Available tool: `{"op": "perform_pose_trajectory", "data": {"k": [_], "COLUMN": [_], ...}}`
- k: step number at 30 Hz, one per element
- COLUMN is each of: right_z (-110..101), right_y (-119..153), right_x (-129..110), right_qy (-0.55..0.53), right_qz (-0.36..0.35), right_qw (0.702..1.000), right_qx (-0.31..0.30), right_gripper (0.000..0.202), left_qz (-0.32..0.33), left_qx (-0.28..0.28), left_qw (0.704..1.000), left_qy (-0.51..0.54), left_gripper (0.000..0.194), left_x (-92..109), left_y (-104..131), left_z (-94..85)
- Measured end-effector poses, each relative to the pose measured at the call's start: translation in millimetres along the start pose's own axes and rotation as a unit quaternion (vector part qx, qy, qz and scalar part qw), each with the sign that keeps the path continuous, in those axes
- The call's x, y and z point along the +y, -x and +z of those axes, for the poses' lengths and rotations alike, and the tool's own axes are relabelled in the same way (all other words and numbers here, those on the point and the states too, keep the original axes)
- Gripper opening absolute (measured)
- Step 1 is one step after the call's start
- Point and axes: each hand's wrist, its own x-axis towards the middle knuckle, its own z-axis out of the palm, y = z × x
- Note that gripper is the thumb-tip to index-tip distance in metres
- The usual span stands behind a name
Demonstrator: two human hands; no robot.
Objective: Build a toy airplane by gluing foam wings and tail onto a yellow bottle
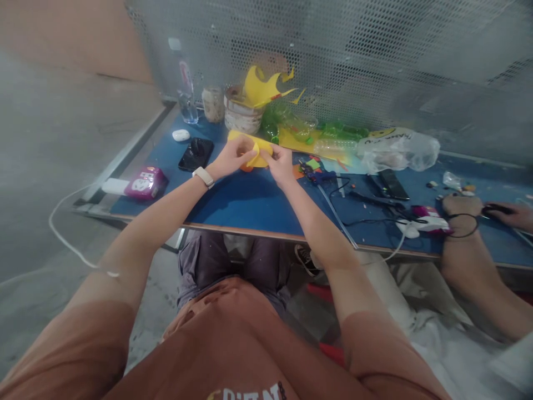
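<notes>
Both hands meet over the blue tabletop (245, 200), holding a piece of yellow sheet (263, 158) that looks like paper or thin foam. My left hand (233, 157) pinches its left part between thumb and fingers. On the right edge, my right hand (281, 165) grips with thumb and fingertips. The sheet is bent or curled, and part of it is hidden behind the fingers. A bit of orange material (246, 168) shows just beneath it; whether the two are joined I cannot tell. Behind the hands stands a whitish pot (242, 118) with jagged yellow sheet scraps (262, 89) sticking out.
At left are a phone (196, 154), a white case (181, 135), a purple-and-white object (145, 183) and a water bottle (188, 94). Rightward lie green plastic bottles (341, 131), a plastic bag (397, 149), a blue glue gun (318, 176) and cables. A co-worker's arm (466, 244) rests at far right.
</notes>
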Motion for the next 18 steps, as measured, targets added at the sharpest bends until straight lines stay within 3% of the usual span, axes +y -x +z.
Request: {"op": "perform_pose_trajectory", "data": {"k": [8,18], "right_z": [2,2], "right_y": [2,4], "right_x": [-7,-18], "right_qy": [0.008,0.039], "right_qz": [0.012,0.02], "right_qw": [1.0,0.999], "right_qx": [0.003,-0.001], "right_gripper": [0.089,0.083], "left_qz": [-0.003,-0.009], "left_qx": [0.03,0.029], "left_qw": [0.999,0.999], "left_qy": [-0.03,-0.036], "left_gripper": [0.045,0.04], "left_x": [3,4], "left_y": [-1,-1], "left_z": [-1.3,-3.5]}}
